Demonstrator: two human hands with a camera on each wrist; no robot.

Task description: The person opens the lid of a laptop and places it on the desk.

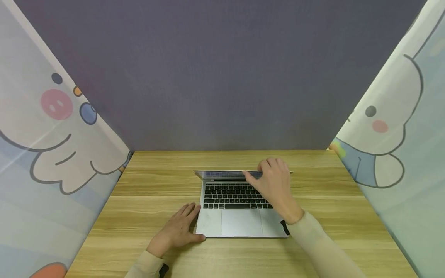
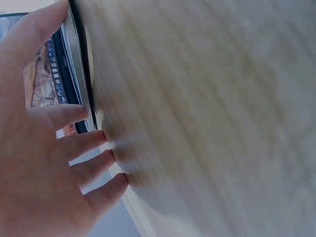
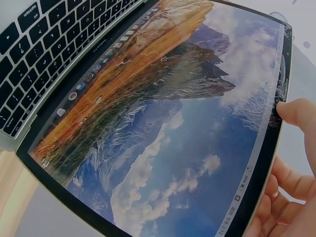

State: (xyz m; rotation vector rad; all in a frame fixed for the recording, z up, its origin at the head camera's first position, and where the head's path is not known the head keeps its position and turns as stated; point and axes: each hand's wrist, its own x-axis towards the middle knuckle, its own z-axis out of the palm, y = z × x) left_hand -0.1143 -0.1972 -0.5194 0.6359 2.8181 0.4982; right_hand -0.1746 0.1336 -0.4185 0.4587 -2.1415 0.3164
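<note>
A silver laptop (image 1: 241,222) with black keys lies on the wooden table, its lid raised. In the right wrist view the lit screen (image 3: 163,123) shows a mountain picture and a row of icons. My right hand (image 1: 276,183) pinches the lid's top edge, thumb on the screen side and fingers curled behind. Beside the laptop's left edge rests my left hand (image 1: 179,227), fingers spread and fairly straight. Its thumb is at the front left corner, and the fingertips of this left hand (image 2: 49,148) meet the tabletop in the left wrist view.
The wooden table (image 1: 146,181) ends at a dark grey panel (image 1: 222,77) at the back. Pale curtains with cartoon animals hang on the left (image 1: 28,173) and right (image 1: 424,116). Cream sleeves (image 1: 323,247) cover both forearms, with black bands at the wrists.
</note>
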